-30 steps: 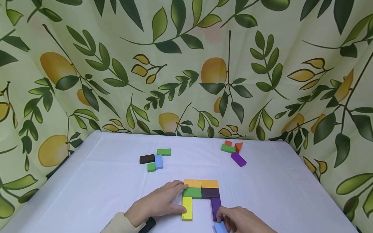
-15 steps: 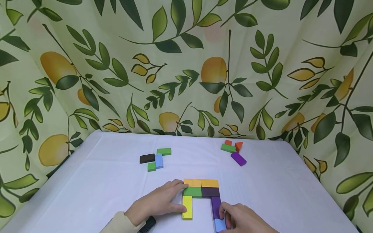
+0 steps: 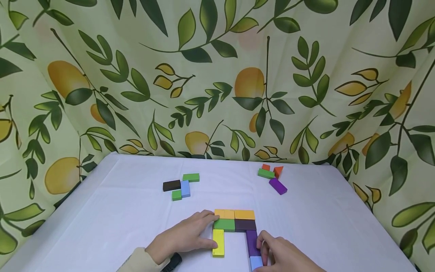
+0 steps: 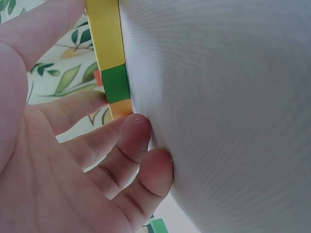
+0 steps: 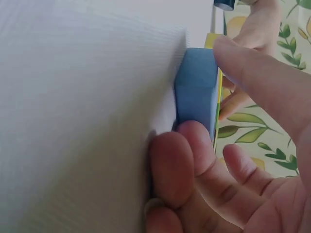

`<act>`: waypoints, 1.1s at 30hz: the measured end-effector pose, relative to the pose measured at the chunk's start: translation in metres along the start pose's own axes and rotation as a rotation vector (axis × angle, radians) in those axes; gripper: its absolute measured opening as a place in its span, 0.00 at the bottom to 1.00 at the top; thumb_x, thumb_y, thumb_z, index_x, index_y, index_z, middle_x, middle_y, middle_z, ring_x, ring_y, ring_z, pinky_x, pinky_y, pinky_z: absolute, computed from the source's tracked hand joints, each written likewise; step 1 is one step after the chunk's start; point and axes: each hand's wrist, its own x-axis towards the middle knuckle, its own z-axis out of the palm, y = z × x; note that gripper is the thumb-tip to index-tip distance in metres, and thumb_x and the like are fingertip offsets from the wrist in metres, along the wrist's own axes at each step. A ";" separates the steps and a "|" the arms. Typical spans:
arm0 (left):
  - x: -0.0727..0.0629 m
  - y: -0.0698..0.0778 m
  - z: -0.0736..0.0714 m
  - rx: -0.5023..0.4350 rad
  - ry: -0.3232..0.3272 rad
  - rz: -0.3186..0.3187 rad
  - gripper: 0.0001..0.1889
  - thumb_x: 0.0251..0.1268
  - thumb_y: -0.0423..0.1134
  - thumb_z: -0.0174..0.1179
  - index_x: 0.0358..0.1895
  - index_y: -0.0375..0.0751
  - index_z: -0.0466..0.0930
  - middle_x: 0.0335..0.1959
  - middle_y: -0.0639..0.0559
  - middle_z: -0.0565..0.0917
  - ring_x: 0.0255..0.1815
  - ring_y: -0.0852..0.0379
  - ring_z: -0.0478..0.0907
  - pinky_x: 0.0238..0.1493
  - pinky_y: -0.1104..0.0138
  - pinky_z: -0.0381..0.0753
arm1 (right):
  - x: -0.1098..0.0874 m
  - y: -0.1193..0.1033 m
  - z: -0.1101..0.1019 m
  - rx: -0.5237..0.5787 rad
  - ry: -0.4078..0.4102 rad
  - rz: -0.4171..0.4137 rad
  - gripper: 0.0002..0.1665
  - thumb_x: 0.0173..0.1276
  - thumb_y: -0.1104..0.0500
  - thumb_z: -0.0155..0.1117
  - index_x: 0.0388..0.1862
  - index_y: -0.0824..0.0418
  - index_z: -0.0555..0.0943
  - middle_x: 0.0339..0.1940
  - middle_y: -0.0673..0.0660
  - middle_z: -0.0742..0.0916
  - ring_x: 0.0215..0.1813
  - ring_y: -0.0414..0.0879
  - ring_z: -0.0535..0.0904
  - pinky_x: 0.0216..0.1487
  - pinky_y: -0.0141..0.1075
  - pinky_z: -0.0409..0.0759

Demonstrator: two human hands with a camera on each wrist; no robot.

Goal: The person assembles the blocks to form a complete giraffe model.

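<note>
Several toy building blocks lie flat and touching in an arch shape near the front of the table. Two orange blocks top a green block and a black block. A yellow block forms the left leg, a purple block the right. Directly below the purple one lies a light blue block. My right hand holds this blue block with curled fingers at its side and thumb at its near end. My left hand rests along the arch's left side, thumb touching the yellow block, fingertips at the upper corner.
Farther back on the left, a dark block, a blue block and two green blocks lie together. At the back right are a purple block, a green block and orange-red pieces. A leaf-patterned curtain hangs behind.
The light blue block has gone from tilted to straight, in line under the purple block. My right hand has shifted slightly forward along the purple block's side. My left hand stays still.
</note>
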 end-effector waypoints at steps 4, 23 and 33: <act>0.000 0.000 0.000 0.003 0.002 -0.001 0.39 0.59 0.64 0.65 0.71 0.50 0.69 0.70 0.50 0.71 0.69 0.50 0.70 0.67 0.51 0.73 | 0.001 0.000 0.001 -0.004 0.009 -0.008 0.28 0.55 0.48 0.79 0.46 0.57 0.73 0.25 0.50 0.79 0.24 0.40 0.72 0.24 0.26 0.67; -0.002 -0.005 0.000 -0.011 0.028 0.047 0.40 0.60 0.64 0.63 0.72 0.49 0.66 0.70 0.53 0.72 0.70 0.53 0.69 0.69 0.54 0.71 | 0.004 0.004 -0.003 -0.133 0.165 -0.038 0.38 0.64 0.37 0.66 0.69 0.49 0.73 0.70 0.57 0.73 0.36 0.34 0.71 0.35 0.28 0.71; -0.005 -0.019 -0.023 -0.107 0.137 0.033 0.36 0.63 0.55 0.65 0.72 0.47 0.67 0.66 0.51 0.76 0.65 0.53 0.74 0.66 0.51 0.73 | 0.005 0.006 -0.003 -0.136 0.140 -0.022 0.37 0.64 0.38 0.67 0.67 0.54 0.74 0.74 0.61 0.69 0.35 0.34 0.70 0.32 0.29 0.68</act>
